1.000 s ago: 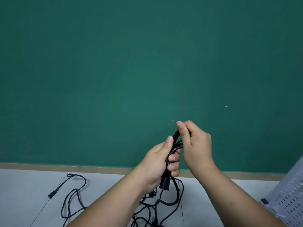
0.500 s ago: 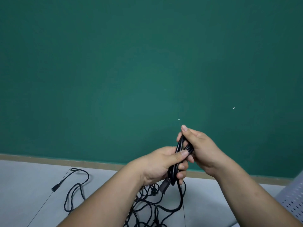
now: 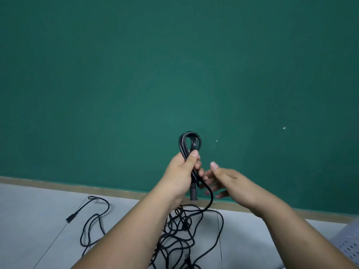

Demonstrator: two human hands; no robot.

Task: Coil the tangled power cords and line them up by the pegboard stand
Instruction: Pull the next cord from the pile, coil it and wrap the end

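1. the left hand (image 3: pixel 182 171) has the coil (image 3: pixel 190 141) clamped in a fist, with the thumb pressed across the strands. it's a skinny bunch of loops standing pretty much upright, so the long axis runs 12 to 6. the rounded end pokes out of the fist at 12 and a plug (image 3: pixel 194 195) hangs out the bottom at 6.

2. the right hand (image 3: pixel 233 183) sits just beside it at 3 o'clock, fingers spread and relaxed, holding nothing. its fingertips point back toward 9, right at the fist.

3. this is the bit that matters imo: the loose tail (image 3: pixel 211 199) leaves the bottom of the fist, curves out toward 5 and drops into the tangle (image 3: pixel 183 225) on the floor (image 3: pixel 38 210) straight down at 6. the tail passes just in front of the right hand's fingers, so that's clearly the nearer hand to grab it. can't tell if a finger is actually touching it.

4. my guess is the next move is the right hand catching that tail low down and bringing it up toward 12 for another loop. the tail disappears into the knotty pile, so it could snag when pulled.

5. there's another cord (image 3: pixel 108 205) lying loose out at 8, well apart from the pile.

6. the pegboard stand (image 3: pixel 347 249) only just peeks in at the 4 o'clock corner. nothing is lined up by it that i can see, so this looks like early days.
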